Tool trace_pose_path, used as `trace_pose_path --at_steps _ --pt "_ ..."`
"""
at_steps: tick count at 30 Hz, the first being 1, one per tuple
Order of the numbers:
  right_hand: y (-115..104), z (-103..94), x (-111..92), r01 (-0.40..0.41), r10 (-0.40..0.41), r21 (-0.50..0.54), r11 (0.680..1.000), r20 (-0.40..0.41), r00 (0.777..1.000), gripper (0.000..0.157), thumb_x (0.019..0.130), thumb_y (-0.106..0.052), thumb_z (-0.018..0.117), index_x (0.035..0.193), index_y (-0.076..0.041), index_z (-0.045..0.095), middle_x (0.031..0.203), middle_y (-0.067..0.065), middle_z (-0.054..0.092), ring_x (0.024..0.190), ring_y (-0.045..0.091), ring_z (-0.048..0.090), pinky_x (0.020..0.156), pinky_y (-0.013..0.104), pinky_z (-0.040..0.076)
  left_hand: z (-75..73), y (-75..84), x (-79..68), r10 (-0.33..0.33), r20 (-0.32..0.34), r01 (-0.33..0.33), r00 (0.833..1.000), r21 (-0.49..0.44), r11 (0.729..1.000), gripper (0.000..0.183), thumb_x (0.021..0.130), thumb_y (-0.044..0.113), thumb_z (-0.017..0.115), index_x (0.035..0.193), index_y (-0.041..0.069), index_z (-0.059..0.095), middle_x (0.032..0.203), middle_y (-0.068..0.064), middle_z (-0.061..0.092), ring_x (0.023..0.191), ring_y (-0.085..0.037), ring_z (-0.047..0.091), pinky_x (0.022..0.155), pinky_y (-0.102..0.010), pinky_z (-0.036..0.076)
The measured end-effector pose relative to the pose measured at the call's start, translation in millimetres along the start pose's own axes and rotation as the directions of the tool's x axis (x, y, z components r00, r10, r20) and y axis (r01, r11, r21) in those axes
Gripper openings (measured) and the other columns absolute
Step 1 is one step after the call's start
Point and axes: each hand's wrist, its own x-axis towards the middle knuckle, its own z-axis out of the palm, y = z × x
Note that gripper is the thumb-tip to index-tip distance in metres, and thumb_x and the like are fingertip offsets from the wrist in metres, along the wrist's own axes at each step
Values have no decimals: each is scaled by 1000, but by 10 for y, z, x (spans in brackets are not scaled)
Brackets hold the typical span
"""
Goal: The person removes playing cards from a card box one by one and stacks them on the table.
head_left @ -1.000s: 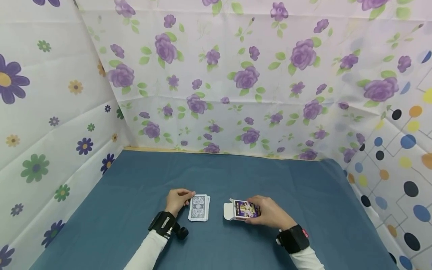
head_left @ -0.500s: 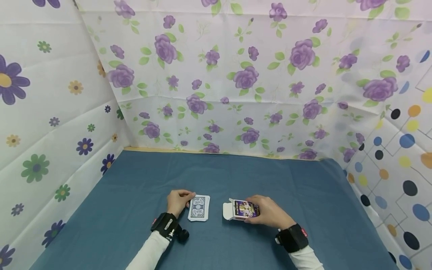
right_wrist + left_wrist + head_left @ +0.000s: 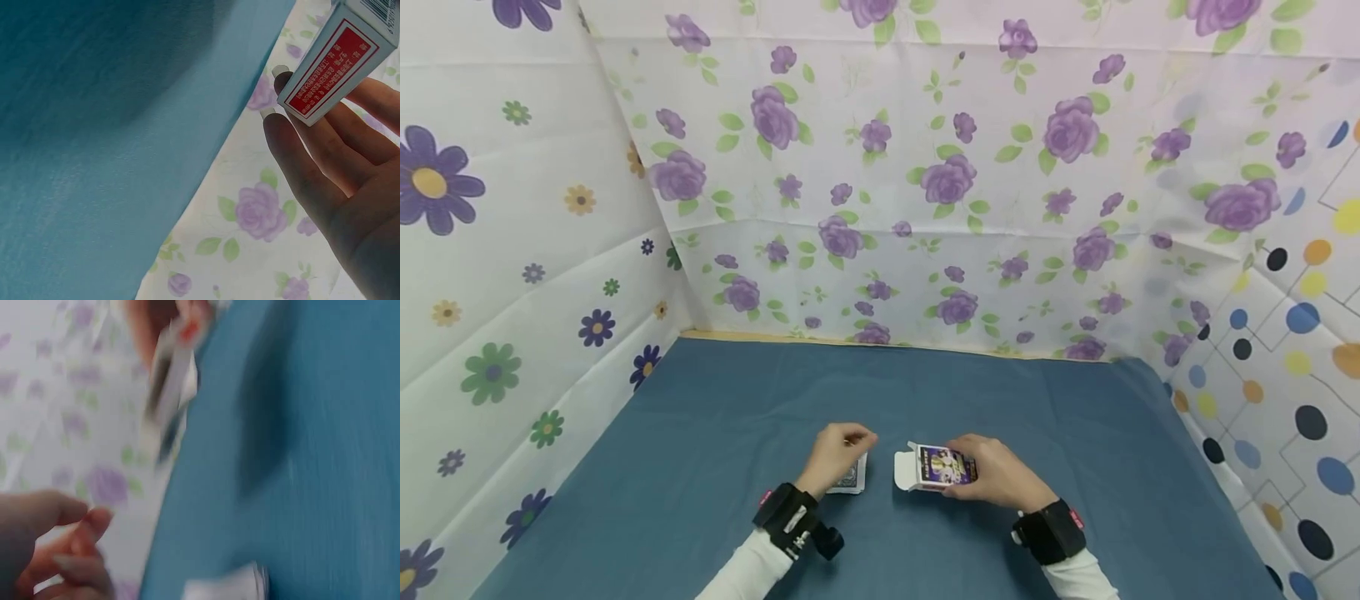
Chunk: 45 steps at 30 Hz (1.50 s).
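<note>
A stack of playing cards [image 3: 852, 481] with patterned backs up lies on the blue tablecloth. My left hand [image 3: 831, 461] is above it and hides most of it in the head view. In the left wrist view the fingers [image 3: 81, 556] are loosely bent, thumb near the fingertips, with no object seen between them. A blurred white corner of the stack [image 3: 228, 586] shows below. My right hand [image 3: 1000, 473] grips a purple-and-white card box [image 3: 943, 467]. Its white flap [image 3: 906, 471] stands open toward the left. In the right wrist view the box's red-printed end [image 3: 331, 72] faces the camera.
Blue cloth [image 3: 910, 392] covers the table around both hands. Flowered sheets [image 3: 880, 167] hang behind and at the left; a dotted sheet [image 3: 1300, 375] hangs at the right. A black camera strap [image 3: 790, 521] is on the left wrist, another black strap [image 3: 1048, 532] on the right.
My left hand has left the stack's left edge and moved right, over the cards toward the box. The right hand and box have stayed almost still. The head view has shifted slightly.
</note>
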Motion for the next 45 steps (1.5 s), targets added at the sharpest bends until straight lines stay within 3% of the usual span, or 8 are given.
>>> trace_pose_path --at_steps 2,5,14,22,27,36,42,45 --pt "-11 -9 4 8 -8 -4 1000 -11 1000 64 77 -48 78 126 -11 63 119 4 65 101 13 62 82 35 51 96 123 -11 41 94 -40 995 -10 999 21 95 20 62 99 3 74 90 -11 71 72 -18 59 63 -26 45" --pt "-28 -24 7 23 -23 -5 1000 -25 999 63 77 -48 78 126 -11 63 119 3 65 97 11 61 77 31 50 248 227 -18 55 154 -54 986 -9 998 19 93 20 65 95 3 75 85 -9 71 67 -10 57 60 -23 45" --pt "-55 -30 -24 24 -24 -1 1000 -12 1000 61 77 -44 79 125 -10 63 120 4 65 99 13 62 78 31 51 477 290 -65 -16 152 23 988 -48 999 18 89 17 69 81 1 69 62 1 56 52 -5 44 49 -20 34" --pt "-70 -34 -46 32 -32 23 999 -8 999 62 77 -44 79 127 -10 62 121 5 64 99 12 62 77 29 51 484 266 -59 -81 221 103 972 -89 991 19 88 12 69 77 -3 67 58 4 52 51 -7 41 48 -21 32" --pt "-61 -21 -57 27 -27 20 999 -1 1000 64 77 -44 79 127 -9 62 121 4 64 99 11 62 77 29 51 471 235 -44 -83 252 115 964 -114 987 18 87 11 69 79 -5 72 64 2 59 54 -7 43 51 -21 33" --pt "-39 -8 -73 22 -22 11 1000 -1 1000 64 77 -45 79 127 -9 62 121 4 65 99 11 62 78 30 51 417 193 -45 -95 342 166 935 -185 969 25 94 18 63 82 -3 70 59 3 52 51 -8 42 49 -22 32" --pt "-22 -8 -82 18 -18 -6 1000 -11 1000 63 77 -46 78 126 -10 63 120 4 65 102 13 62 81 33 51 331 156 -71 -109 366 216 924 -265 940 21 96 13 57 85 -3 61 57 2 56 54 -9 59 54 -28 45" --pt "-14 -13 -100 17 -18 -23 1000 -26 1000 63 76 -47 79 125 -10 63 120 5 65 103 16 63 83 37 51 265 116 -92 -129 368 247 921 -295 923 16 95 10 58 96 -6 60 60 2 59 59 -9 64 64 -33 54"
